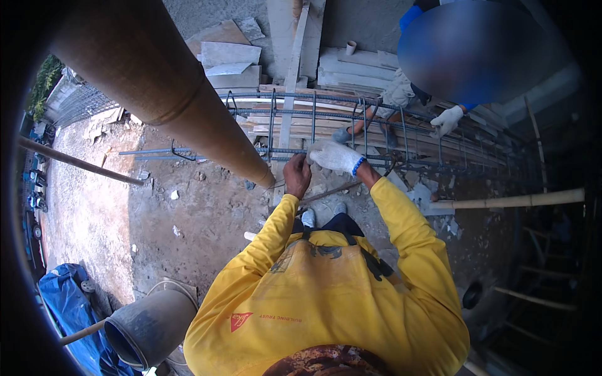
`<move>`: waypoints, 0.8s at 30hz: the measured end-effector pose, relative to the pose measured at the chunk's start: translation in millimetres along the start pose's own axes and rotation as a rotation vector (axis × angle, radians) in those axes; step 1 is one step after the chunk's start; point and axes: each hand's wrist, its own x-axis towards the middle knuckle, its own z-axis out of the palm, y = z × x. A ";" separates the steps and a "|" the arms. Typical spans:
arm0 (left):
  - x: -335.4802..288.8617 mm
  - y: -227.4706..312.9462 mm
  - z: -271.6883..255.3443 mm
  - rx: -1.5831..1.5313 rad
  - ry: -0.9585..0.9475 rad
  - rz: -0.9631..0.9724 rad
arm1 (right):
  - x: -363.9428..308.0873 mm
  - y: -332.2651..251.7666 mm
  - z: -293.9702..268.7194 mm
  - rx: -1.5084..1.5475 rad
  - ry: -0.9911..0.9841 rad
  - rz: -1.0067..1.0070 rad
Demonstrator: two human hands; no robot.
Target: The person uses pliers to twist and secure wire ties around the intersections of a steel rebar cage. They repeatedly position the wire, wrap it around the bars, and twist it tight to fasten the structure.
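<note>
A long cage of steel rebar with rectangular stirrups runs across in front of me. My left hand, bare, is closed with its fingertips up against the near lower bar. Beside it, my right hand wears a white knit glove with a blue cuff and is closed at the same bar, its fingers bent toward the left hand. What either hand pinches is too small to make out. Both yellow-sleeved arms reach forward. Behind my hands lie stacked boards, partly hidden by the cage.
A thick bamboo pole slants down close to my left hand. Across the cage, a person in blue rests a white-gloved hand near a bar. Another bamboo pole lies at right. A cylindrical bucket and blue tarp are lower left.
</note>
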 end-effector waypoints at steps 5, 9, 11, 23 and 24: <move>1.2 7.1 -7.7 -0.001 -0.034 -0.076 | -6.6 -24.8 -9.9 0.476 -0.118 0.582; 0.6 10.6 -9.7 -0.019 -0.059 -0.120 | -22.3 -48.2 -7.6 0.705 0.113 0.687; -0.5 8.6 -7.7 -0.016 -0.039 -0.099 | -23.9 -53.1 4.4 0.768 0.237 0.700; -4.3 1.4 -20.0 0.096 -0.073 0.170 | -33.5 -37.6 61.2 0.562 0.509 0.472; -5.1 7.3 -26.6 0.105 -0.095 0.138 | -33.8 -38.2 62.1 0.633 0.521 0.456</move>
